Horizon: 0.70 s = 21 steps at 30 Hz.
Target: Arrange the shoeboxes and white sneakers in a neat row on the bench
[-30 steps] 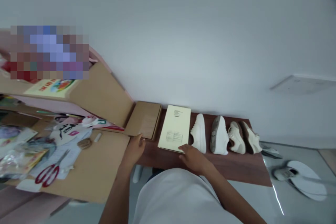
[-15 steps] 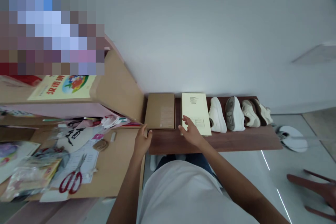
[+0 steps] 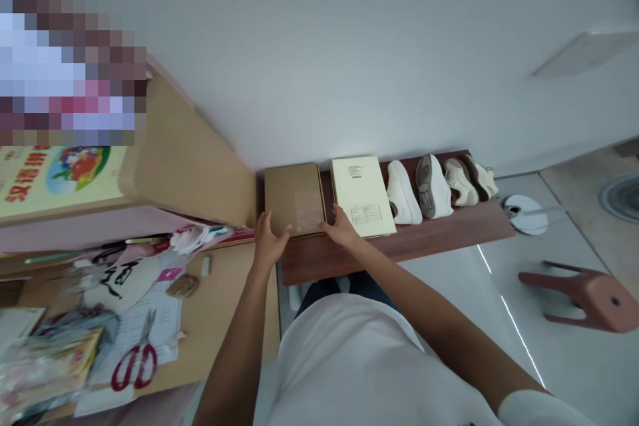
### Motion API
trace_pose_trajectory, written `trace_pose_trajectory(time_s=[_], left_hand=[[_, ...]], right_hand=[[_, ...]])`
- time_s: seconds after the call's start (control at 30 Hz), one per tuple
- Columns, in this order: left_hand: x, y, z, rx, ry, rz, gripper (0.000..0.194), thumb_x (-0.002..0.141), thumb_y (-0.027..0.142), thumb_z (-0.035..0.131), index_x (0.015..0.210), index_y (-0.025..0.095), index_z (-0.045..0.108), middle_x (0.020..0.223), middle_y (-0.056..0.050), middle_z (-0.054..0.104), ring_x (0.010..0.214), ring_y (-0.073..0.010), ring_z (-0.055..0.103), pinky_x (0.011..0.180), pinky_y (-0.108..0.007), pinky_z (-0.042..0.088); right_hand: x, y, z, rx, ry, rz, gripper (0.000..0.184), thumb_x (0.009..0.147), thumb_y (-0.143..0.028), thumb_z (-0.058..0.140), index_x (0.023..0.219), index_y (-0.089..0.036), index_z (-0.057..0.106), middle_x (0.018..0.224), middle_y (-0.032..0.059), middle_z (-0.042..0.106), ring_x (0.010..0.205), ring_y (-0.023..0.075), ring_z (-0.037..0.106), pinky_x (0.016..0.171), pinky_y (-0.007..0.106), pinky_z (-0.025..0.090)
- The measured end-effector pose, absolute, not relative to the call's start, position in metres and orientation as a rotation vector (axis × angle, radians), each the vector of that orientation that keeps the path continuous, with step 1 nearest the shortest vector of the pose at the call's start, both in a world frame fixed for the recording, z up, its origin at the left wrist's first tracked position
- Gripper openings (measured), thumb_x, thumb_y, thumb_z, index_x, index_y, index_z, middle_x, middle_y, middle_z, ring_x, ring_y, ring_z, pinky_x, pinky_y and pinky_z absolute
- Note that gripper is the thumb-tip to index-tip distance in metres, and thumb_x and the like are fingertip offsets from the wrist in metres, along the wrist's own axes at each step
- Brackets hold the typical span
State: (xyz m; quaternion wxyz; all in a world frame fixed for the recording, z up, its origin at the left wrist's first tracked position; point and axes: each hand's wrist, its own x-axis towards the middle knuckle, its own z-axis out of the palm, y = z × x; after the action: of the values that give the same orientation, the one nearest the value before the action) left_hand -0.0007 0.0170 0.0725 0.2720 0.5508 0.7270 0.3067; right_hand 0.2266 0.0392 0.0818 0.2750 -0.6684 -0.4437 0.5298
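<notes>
A brown cardboard box [image 3: 287, 196] lies flat at the left end of a dark wooden bench [image 3: 344, 253]. My left hand [image 3: 269, 239] is at its front left corner, thumb and fingers spread apart. Near the front right corner is my right hand [image 3: 340, 227], its thumb and fingers also apart, between the brown box and a cream box [image 3: 367, 193]. Whether either hand presses on the cardboard I cannot tell. White shoes [image 3: 403, 193] and several others stand in a row to the right of the cream box.
To my left a desk [image 3: 224, 293] carries red-handled scissors [image 3: 136, 363], papers and plastic bags. A tan shelf panel [image 3: 194, 166] rises beside the bench's left end. A reddish stool [image 3: 589, 296] stands on the floor at right, and a white round object [image 3: 526, 214] lies past the bench.
My right hand has moved left, from over the cream box to the brown box's right side. My left hand remains by its left corner. The view has shifted and tilted.
</notes>
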Motion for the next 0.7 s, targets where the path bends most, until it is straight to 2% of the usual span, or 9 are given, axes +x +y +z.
trace_pose_trajectory(time_s=[0.1, 0.23, 0.37, 0.53, 0.7], left_hand=[[-0.005, 0.023, 0.066, 1.442, 2.003, 0.789, 0.083, 0.077, 0.043, 0.075, 0.149, 0.017, 0.043, 0.162, -0.021, 0.034, 0.153, -0.0340, 0.028, 0.125, -0.054, 0.020], [-0.010, 0.030, 0.058, 1.364, 2.026, 0.747, 0.090, 0.078, 0.041, 0.074, 0.153, 0.011, 0.035, 0.161, -0.025, 0.034, 0.153, -0.0342, 0.028, 0.125, -0.053, 0.020], [-0.014, 0.034, 0.049, 1.216, 1.995, 0.732, 0.096, 0.077, 0.042, 0.076, 0.156, 0.013, 0.030, 0.161, -0.023, 0.036, 0.151, -0.0324, 0.032, 0.126, -0.051, 0.021], [-0.016, 0.034, 0.039, 1.125, 1.913, 0.806, 0.104, 0.073, 0.045, 0.081, 0.157, 0.014, 0.029, 0.163, -0.024, 0.032, 0.153, -0.0323, 0.029, 0.126, -0.047, 0.019], [-0.016, 0.037, 0.035, 1.064, 1.931, 0.818, 0.100, 0.075, 0.049, 0.079, 0.156, 0.017, 0.030, 0.164, -0.021, 0.030, 0.153, -0.0292, 0.030, 0.126, -0.044, 0.022]], right_hand=[[0.223, 0.044, 0.080, -1.827, -1.219, 1.400, 0.099, 0.072, -0.040, 0.078, 0.155, -0.011, 0.033, 0.159, 0.0214, 0.040, 0.148, 0.0329, 0.039, 0.122, 0.044, 0.032], [0.217, 0.049, 0.078, -1.882, -1.266, 1.391, 0.101, 0.071, -0.040, 0.079, 0.156, -0.010, 0.033, 0.161, 0.0205, 0.038, 0.150, 0.0324, 0.035, 0.124, 0.044, 0.028], [0.211, 0.051, 0.077, -1.919, -1.257, 1.413, 0.104, 0.071, -0.039, 0.079, 0.158, -0.010, 0.028, 0.161, 0.0206, 0.038, 0.151, 0.0318, 0.034, 0.124, 0.043, 0.030], [0.210, 0.054, 0.072, -1.952, -1.242, 1.414, 0.104, 0.072, -0.038, 0.079, 0.158, -0.011, 0.028, 0.161, 0.0203, 0.037, 0.151, 0.0329, 0.034, 0.123, 0.045, 0.031], [0.209, 0.059, 0.061, -1.964, -1.205, 1.443, 0.105, 0.070, -0.040, 0.081, 0.157, -0.014, 0.028, 0.161, 0.0194, 0.038, 0.150, 0.0334, 0.035, 0.124, 0.047, 0.029]])
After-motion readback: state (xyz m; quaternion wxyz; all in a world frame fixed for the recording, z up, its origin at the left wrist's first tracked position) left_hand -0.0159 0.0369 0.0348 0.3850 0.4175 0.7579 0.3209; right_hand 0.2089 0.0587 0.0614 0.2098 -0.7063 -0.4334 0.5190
